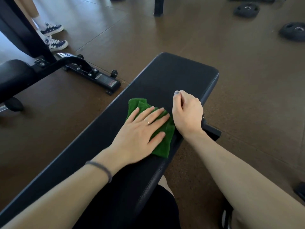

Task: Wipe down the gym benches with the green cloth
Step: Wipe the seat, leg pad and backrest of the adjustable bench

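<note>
Both forearms enter from the bottom edge. Left hand [140, 134] lies flat, fingers spread, pressing the folded green cloth [162, 139] onto the black padded desk [173, 76], hiding its middle. Right hand [187, 113] is curled, holding nothing visible, beside the cloth.

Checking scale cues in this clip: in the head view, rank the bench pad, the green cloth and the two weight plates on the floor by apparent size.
1. bench pad, by far the largest.
2. green cloth, partly hidden under the left hand.
3. The two weight plates: they look alike, and being farther from the camera makes their rank below the cloth unsure.
</note>
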`<state>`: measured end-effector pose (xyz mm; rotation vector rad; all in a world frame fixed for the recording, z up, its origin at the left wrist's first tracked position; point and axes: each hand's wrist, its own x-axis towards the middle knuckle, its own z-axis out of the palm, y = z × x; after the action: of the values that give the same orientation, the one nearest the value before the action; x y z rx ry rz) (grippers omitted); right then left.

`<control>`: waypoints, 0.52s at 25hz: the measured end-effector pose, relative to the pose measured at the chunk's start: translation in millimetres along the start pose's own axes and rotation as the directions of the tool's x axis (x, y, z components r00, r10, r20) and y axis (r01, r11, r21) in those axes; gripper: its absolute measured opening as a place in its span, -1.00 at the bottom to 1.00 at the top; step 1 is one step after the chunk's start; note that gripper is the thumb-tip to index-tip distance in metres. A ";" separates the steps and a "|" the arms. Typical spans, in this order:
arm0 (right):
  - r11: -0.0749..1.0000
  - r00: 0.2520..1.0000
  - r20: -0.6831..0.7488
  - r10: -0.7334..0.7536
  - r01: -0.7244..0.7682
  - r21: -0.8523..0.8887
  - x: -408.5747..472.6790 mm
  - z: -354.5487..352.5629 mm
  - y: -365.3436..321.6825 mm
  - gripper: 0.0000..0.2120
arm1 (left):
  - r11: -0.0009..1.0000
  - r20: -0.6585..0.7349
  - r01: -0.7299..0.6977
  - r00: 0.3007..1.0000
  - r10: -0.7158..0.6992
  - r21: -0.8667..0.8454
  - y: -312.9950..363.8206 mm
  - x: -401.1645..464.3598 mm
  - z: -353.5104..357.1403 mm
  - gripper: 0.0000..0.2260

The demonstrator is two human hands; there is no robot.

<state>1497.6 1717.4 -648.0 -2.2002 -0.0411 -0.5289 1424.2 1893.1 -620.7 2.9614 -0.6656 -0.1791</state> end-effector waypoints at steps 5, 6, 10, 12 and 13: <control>0.998 0.997 0.054 -0.063 0.064 -0.026 0.2 -1.7 -2.8 -0.60 | 0.989 -0.026 0.148 0.989 -0.148 -0.022 -0.1 68.0 -3.9 -0.49; 0.995 0.995 0.060 -0.083 0.085 -0.044 5.5 -5.0 1.0 -0.61 | 0.991 -0.029 0.135 0.990 -0.135 -0.011 4.8 58.8 -2.4 -0.48; 0.994 0.999 -0.007 -0.036 0.035 -0.100 45.6 -12.3 25.7 -0.57 | 0.999 -0.015 0.031 0.999 -0.031 0.013 6.7 19.8 3.3 -0.42; 0.996 0.999 -0.036 -0.005 0.002 -0.088 52.6 -4.9 30.6 -0.56 | 0.999 -0.029 0.042 0.999 -0.041 0.012 -1.9 44.8 1.6 -0.44; 0.998 0.999 -0.032 -0.014 0.012 -0.065 52.7 -3.6 32.2 -0.55 | 0.998 -0.047 0.059 0.997 -0.058 0.019 -3.8 63.5 0.8 -0.46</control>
<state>1551.0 1686.2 -649.5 -2.2550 -0.0216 -0.5806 1482.7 1869.0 -627.9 2.9966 -0.5785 -0.1081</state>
